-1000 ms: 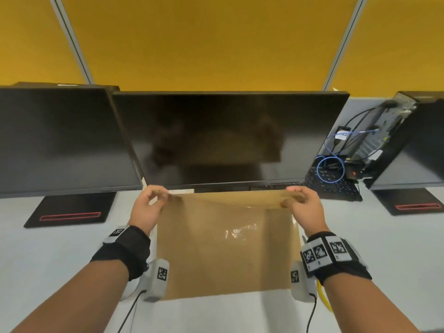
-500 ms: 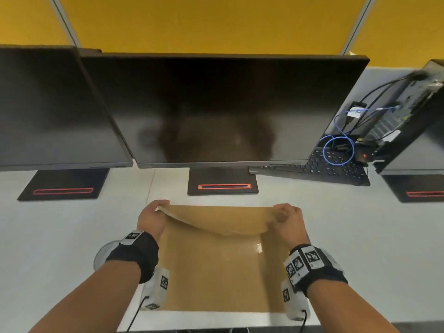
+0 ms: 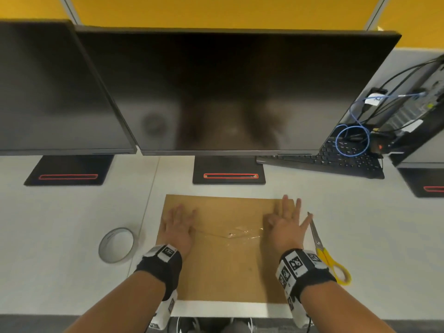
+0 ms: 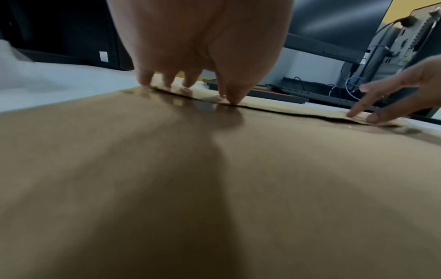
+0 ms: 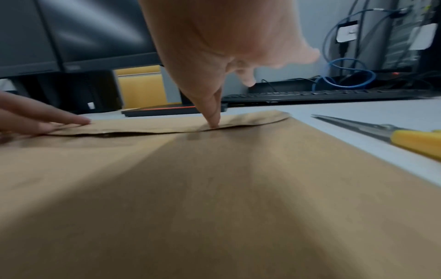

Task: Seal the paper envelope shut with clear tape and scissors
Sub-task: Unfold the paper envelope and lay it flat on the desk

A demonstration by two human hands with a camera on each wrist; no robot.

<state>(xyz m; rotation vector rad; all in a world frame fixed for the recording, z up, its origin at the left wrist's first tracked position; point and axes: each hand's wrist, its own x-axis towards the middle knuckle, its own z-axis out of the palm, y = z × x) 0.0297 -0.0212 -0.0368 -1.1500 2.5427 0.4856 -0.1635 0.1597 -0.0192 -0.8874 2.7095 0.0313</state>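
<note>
- The brown envelope (image 3: pixel 225 251) lay flat on the white desk (image 3: pixel 72 224), in front of the middle monitor (image 3: pixel 230 92), its near edge close to the desk's near edge.
- The flap (image 5: pixel 167 124) was folded toward the person. In both wrist views a dark gap showed under its edge between the two hands, so it was not lying fully flat there.
- The left hand (image 3: pixel 179 227) rested on the flap's left part with fingers straight and spread, fingertips (image 4: pixel 232 98) pressing at the flap's edge; it held nothing.
- The right hand (image 3: pixel 287 227) lay on the flap's right part, fingers splayed and straight, one fingertip (image 5: pixel 214 122) pushing the edge down; it held nothing either.
- A crinkled, shiny patch that looked like clear tape (image 3: pixel 240 233) sat over the middle of the flap's edge; how well it was stuck I could not tell.
- The tape roll (image 3: pixel 117 245) sat on the desk just left of the envelope, and the yellow-handled scissors (image 3: pixel 324 251) lay just right of it, blades pointing away from the person.
- The step in hand seemed to be flattening the flap before taping. To do it well, I would press from the fold toward the free edge, then sweep from the middle outward, so the lifted stretch closes without a new wrinkle.
- One hand should keep the flap pinned while the other goes for the roll, or the paper would likely spring up.
- Any new strip should straddle the edge, half on the flap and half on the body.
</note>
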